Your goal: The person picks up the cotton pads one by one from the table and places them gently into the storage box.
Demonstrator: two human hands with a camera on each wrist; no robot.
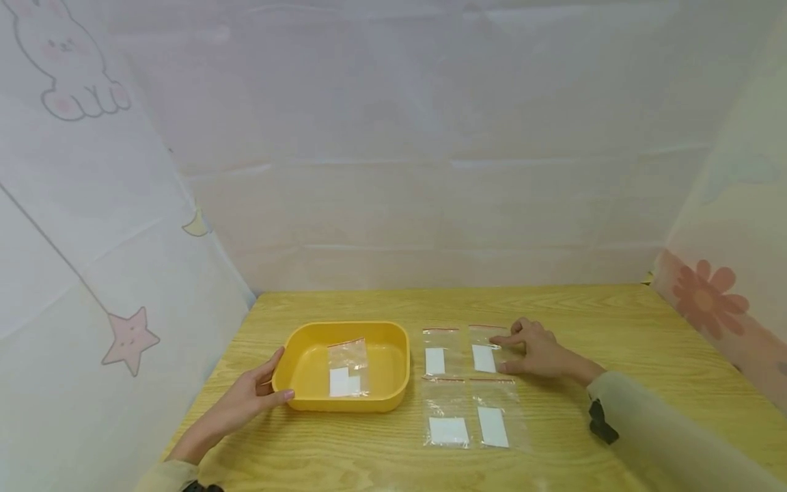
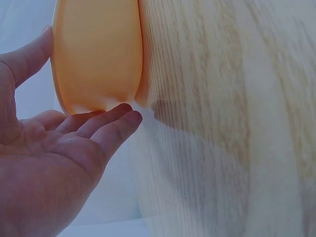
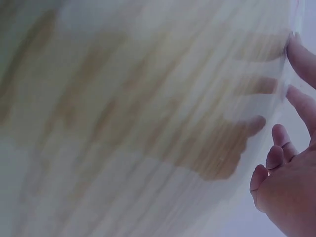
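In the head view my left hand [image 1: 247, 398] holds the left end of a yellow plastic tub [image 1: 401, 389]. In the left wrist view its thumb is at the rim and its fingertips touch the outer wall. Inside the tub lies a clear zip bag [image 1: 352, 354] with white pieces showing. My right hand [image 1: 541, 350] touches the right side of the back right zip bag [image 1: 484, 358], index finger and thumb apart. In the right wrist view the remaining fingers curl inward. Beside it lies the back left zip bag [image 1: 435, 360], also with a white piece.
Two more zip bags lie in front, the left one [image 1: 448, 430] and the right one [image 1: 493, 426], each with a white piece. All rest on a wood-grain table [image 1: 320, 451]. A pale sheet [image 1: 430, 205] hangs behind, with printed sheets at both sides.
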